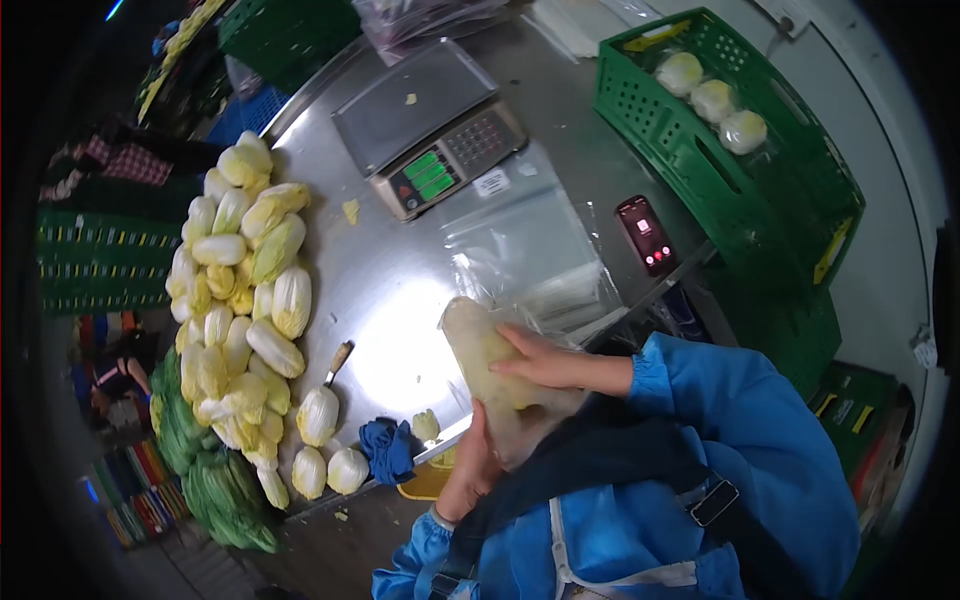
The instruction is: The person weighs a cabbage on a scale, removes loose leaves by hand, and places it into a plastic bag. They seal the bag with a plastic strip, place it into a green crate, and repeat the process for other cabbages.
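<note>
At the table's front edge I hold a clear plastic bag (476,340) with a pale yellow napa cabbage inside, blurred by the film. My right hand (530,358) presses on the bag from the right, fingers bent over it. From the lower left, my left hand (474,468) grips the bag's side, its fingers partly hidden. A stack of flat clear bags (535,245) lies just beyond. To the left, a wooden-handled knife (341,358) rests by a trimmed cabbage (319,414); its blade is mostly hidden.
A large heap of napa cabbages (240,300) lines the table's left side, beside green net sacks (225,495). A digital scale (430,130) stands at the back. Right of the bags lie a phone (645,235) and a green crate (690,150) holding wrapped cabbages. A blue cloth (387,448) sits near the edge.
</note>
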The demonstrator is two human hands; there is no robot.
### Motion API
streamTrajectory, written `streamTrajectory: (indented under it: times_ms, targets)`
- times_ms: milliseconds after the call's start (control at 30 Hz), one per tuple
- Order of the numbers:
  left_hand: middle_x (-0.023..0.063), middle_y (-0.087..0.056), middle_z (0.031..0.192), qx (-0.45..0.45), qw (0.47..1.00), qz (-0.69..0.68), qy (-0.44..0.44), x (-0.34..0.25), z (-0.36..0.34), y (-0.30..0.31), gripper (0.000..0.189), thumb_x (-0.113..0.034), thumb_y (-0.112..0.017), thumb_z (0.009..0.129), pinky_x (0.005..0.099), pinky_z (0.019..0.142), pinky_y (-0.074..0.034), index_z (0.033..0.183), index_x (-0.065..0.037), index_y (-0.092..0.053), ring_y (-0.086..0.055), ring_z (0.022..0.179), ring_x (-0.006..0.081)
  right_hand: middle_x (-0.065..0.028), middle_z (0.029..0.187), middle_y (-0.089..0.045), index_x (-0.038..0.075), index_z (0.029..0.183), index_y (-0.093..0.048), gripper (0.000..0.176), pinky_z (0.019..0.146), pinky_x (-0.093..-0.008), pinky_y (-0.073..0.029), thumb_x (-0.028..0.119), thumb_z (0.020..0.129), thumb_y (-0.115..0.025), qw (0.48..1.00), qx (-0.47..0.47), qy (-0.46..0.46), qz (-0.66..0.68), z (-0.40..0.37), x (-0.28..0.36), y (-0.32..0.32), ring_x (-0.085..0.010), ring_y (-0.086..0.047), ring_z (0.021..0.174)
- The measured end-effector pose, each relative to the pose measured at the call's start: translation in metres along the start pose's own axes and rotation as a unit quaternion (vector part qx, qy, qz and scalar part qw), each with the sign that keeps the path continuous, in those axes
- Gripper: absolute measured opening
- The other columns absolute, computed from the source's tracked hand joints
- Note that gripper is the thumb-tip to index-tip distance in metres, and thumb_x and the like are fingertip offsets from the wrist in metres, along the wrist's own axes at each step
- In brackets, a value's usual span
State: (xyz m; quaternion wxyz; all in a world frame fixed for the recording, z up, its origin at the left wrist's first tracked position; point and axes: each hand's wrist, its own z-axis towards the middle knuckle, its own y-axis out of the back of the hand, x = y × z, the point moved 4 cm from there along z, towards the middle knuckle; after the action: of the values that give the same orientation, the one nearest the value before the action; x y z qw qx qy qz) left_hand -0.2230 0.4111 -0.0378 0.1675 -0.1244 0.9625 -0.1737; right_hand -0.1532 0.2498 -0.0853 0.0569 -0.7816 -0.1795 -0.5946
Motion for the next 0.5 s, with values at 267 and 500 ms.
streamTrajectory:
  times_ms: [267, 500]
  targets:
    - [0.0106, -0.067, 0.094, 0.003, 0.994, 0.001, -0.112, -0.020, 0.003, 0.067, 0.032, -0.021, -0.040, 0.097, 0.0252, 0.060, -0.051, 0.113, 0.002, -0.058, -0.065, 0.072, 0.0162, -0.0292, 0.137, -0.042, -0.006, 0.132, -0.044, 0.064, 0.110, -0.0434, -0.031, 0.038, 0.089, -0.062, 0.962, 0.076, 0.105, -0.241, -0.015, 0.100, -0.016, -0.0421, -0.036, 0.133]
    - [0.0083, -0.069, 0.087, 0.002, 0.987, -0.069, -0.143, -0.028, 0.021, 0.072, 0.031, -0.024, -0.040, 0.099, 0.0251, 0.062, -0.049, 0.104, -0.002, -0.061, -0.065, 0.072, 0.0146, -0.0123, 0.097, -0.060, 0.000, 0.096, -0.063, 0.034, 0.090, -0.0391, -0.044, 0.028, 0.077, -0.065, 0.787, -0.015, 0.409, -0.461, -0.013, 0.149, -0.054, -0.0294, -0.056, 0.101]
